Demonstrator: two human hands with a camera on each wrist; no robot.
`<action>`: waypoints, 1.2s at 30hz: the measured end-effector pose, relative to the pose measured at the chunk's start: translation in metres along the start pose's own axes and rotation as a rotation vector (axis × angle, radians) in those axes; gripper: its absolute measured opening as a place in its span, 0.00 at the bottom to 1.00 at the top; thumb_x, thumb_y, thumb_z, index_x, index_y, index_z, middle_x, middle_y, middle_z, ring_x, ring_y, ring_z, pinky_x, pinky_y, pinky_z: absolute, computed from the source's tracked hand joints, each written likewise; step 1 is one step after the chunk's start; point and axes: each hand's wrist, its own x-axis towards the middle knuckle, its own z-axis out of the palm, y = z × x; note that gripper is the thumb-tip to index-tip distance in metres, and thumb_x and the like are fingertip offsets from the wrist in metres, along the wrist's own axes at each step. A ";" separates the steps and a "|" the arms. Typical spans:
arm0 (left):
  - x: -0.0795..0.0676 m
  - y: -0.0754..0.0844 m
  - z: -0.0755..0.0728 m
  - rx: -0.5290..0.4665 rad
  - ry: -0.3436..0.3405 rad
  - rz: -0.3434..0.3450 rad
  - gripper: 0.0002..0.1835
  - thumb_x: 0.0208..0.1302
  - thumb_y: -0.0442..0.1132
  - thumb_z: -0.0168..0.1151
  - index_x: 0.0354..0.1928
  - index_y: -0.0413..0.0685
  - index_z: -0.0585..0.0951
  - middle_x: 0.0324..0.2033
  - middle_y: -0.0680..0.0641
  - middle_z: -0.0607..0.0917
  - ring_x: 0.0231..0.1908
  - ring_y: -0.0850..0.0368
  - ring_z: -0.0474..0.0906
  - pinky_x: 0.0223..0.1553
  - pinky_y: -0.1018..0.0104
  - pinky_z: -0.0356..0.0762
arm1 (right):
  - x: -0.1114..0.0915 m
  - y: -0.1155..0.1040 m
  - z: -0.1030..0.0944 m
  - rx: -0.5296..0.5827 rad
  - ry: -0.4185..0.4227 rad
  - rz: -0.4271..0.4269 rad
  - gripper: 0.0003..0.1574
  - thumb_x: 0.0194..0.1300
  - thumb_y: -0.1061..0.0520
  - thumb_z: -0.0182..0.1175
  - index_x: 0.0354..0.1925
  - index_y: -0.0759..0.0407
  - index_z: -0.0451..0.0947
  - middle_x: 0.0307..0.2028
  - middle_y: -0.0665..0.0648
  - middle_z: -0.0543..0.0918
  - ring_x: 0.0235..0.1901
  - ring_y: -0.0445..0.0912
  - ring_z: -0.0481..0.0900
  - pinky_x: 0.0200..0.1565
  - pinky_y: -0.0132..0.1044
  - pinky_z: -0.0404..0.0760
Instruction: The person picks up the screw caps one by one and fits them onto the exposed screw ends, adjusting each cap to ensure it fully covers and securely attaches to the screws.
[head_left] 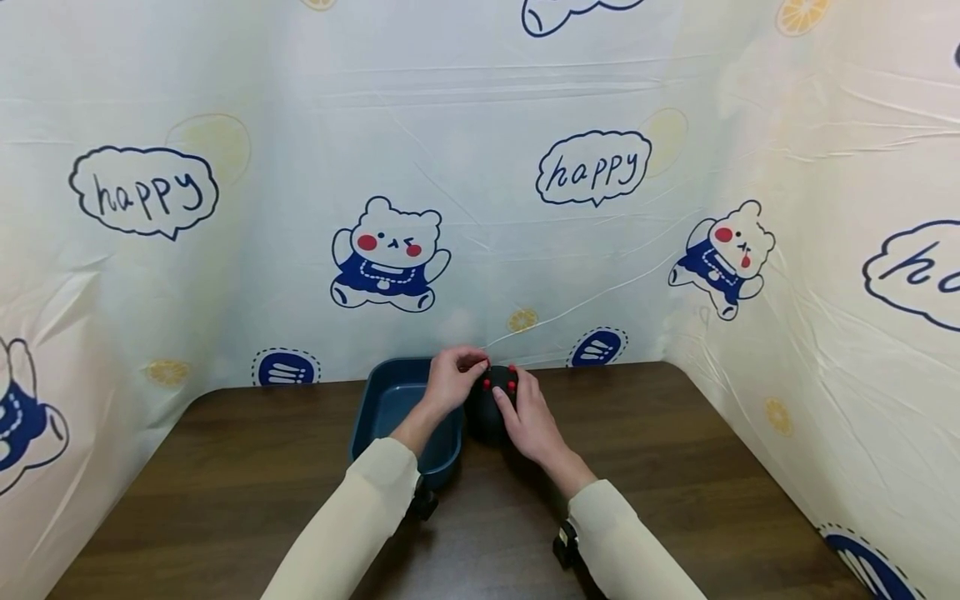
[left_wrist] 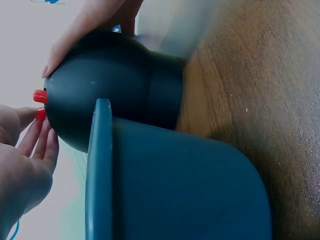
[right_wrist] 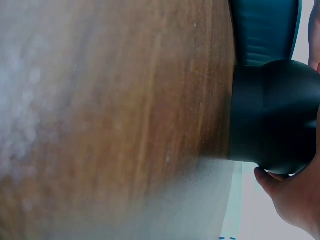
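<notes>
A black, round-topped object with a narrower base [head_left: 483,423] stands on the table, several small red pegs [head_left: 512,387] sticking out of its top. My left hand [head_left: 450,380] is at its upper left, thumb and fingertips pinching a red peg [left_wrist: 41,114] at the top surface. Beside that one, another red peg [left_wrist: 40,96] protrudes in the left wrist view. My right hand [head_left: 534,423] holds the object from the right, thumb on the near side and fingers around the far side. In the right wrist view this hand [right_wrist: 300,200] cups the black dome [right_wrist: 290,115].
Just left of the black object sits a dark blue rectangular tray [head_left: 366,421], its inside partly hidden by my left arm. The brown wooden table [head_left: 247,492] ends at the back against a printed curtain [head_left: 480,167].
</notes>
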 end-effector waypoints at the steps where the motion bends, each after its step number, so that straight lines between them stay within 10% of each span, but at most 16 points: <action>1: 0.000 0.000 0.000 0.014 -0.010 0.000 0.09 0.70 0.34 0.66 0.49 0.47 0.89 0.45 0.48 0.89 0.48 0.52 0.84 0.56 0.53 0.81 | 0.000 0.000 0.000 0.001 0.000 0.002 0.43 0.80 0.34 0.42 0.77 0.60 0.52 0.72 0.65 0.62 0.68 0.59 0.67 0.68 0.58 0.69; 36: -0.014 -0.009 -0.012 0.197 -0.139 0.071 0.12 0.73 0.34 0.63 0.55 0.46 0.85 0.50 0.46 0.86 0.49 0.52 0.83 0.53 0.52 0.81 | 0.003 0.004 -0.006 0.085 -0.087 0.026 0.47 0.80 0.33 0.43 0.80 0.58 0.45 0.74 0.69 0.57 0.69 0.62 0.67 0.68 0.59 0.67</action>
